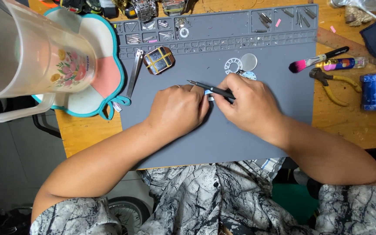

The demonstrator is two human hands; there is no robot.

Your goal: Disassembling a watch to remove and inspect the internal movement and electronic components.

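Tool: slim black pick [212, 89], gripped in right hand [251, 106] at mat centre.
Left hand [177, 111]: curled on a small hidden part beside the tool.
Mat: grey [223, 139]; white discs [240, 65] just beyond.
Right edge: pliers [334, 87], brush [316, 59].

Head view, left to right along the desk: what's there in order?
Clear plastic jug → metal tweezers → square watch case → left hand → right hand → pink brush → yellow-handled pliers → blue roll.

Left hand [177, 109] curled palm-down, right hand [249, 104] pinching beside it, knuckles nearly touching, forearms angled inward
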